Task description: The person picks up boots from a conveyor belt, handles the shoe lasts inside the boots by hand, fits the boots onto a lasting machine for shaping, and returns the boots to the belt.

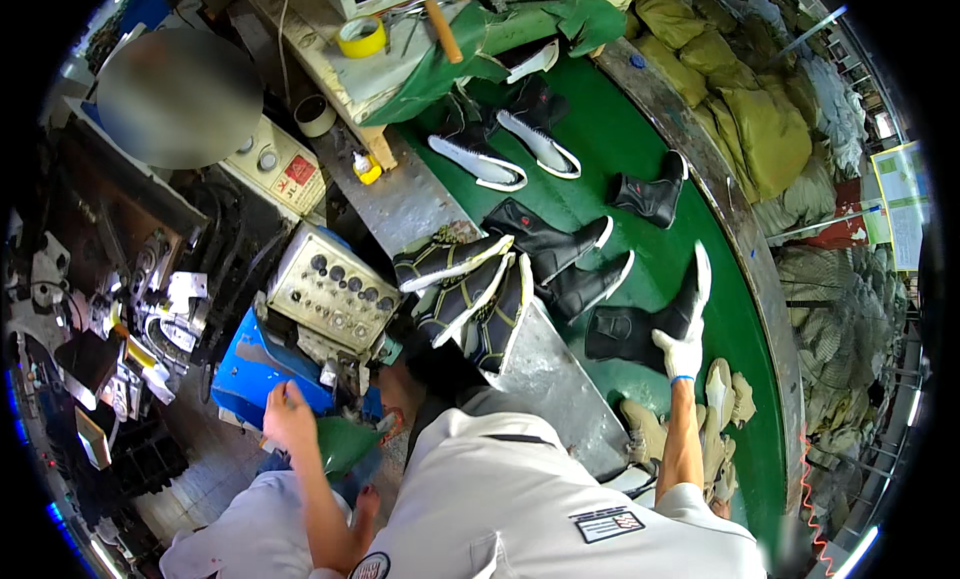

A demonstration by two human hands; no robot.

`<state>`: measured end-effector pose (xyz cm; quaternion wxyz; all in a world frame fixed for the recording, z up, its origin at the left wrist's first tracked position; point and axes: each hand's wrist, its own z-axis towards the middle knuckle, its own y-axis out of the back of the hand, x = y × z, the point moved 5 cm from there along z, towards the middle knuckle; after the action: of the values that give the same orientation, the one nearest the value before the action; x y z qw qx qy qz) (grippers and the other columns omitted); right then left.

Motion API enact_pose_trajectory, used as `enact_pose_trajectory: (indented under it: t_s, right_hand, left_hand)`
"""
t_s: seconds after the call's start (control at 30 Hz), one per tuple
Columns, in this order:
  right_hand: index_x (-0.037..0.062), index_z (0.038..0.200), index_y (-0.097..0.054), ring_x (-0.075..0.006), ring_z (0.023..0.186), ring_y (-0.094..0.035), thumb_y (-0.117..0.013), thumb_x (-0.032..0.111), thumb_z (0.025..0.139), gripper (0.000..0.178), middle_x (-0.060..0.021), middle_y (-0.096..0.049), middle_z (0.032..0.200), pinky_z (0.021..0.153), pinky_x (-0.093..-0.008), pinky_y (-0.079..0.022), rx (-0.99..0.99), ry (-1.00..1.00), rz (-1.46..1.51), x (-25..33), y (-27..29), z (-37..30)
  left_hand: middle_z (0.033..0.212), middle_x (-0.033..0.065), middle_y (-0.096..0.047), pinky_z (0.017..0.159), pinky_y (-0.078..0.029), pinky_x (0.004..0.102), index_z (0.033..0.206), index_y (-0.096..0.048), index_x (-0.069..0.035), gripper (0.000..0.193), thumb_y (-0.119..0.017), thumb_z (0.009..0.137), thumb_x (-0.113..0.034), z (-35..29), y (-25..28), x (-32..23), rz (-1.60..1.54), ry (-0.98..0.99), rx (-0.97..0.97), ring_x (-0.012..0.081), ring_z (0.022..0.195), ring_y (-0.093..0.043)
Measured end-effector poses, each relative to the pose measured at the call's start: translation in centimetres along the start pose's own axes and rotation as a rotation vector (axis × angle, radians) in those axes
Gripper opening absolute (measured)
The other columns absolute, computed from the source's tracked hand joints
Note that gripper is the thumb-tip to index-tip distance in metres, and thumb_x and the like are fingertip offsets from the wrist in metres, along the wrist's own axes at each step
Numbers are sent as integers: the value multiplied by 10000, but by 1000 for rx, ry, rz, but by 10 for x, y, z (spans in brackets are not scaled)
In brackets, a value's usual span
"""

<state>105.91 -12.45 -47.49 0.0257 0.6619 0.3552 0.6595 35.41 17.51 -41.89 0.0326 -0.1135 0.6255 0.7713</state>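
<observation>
My right hand (680,354), in a white glove with a blue band at the wrist, grips a black boot (630,334) by its foot. The boot lies on its side, white sole edge outward and toe pointing away from me. My bare left hand (290,417) is raised at the left beside a blue machine housing (265,364). Its fingers are loosely bent and apart, with nothing visible in them. More black boots (565,249) lie left of the held one, and another (650,191) stands beyond it. Black boots with yellow trim (490,304) are piled on the metal plate's edge.
The green work surface (740,379) curves along a metal rim (775,349). Tan shoes (715,409) lie near my right forearm. A control box (330,294) with knobs stands left. Yellow tape (361,37) rests on the upper bench. A co-worker (180,99) is at upper left, by machinery.
</observation>
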Motion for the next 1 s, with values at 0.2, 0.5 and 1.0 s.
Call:
enact_pose_trajectory:
  t_s: [0.2, 0.5, 1.0]
  right_hand:
    - [-7, 1529, -406, -423, 1121, -629, -919, 177, 622, 1058, -259, -620, 1271, 943, -467, -534, -32, 838, -722, 270, -137, -115]
    - [-11, 1520, -415, -421, 1178, -580, -893, 146, 623, 1028, -257, -588, 1295, 990, -501, -491, 372, 1273, -428, 388, -316, -273]
    - [86, 1578, -384, -425, 1268, -606, -973, 186, 549, 1190, -234, -629, 1357, 1084, -436, -487, 1519, 1108, -134, 459, -433, -385]
  left_hand:
    - [1349, 201, -642, 977, -541, 354, 1549, -398, -4, 660, -695, 1010, -242, -13, 18, -189, -1439, -38, 659, 230, 1138, -681]
    - [973, 84, -691, 778, -574, 301, 1259, -559, 31, 379, -645, 1038, -264, 44, 117, -105, -1614, 183, 433, 151, 815, -693]
    - [1250, 123, -710, 1024, -512, 328, 1330, -645, 46, 420, -637, 940, -110, 127, 144, 122, -1519, 36, 125, 196, 1171, -663]
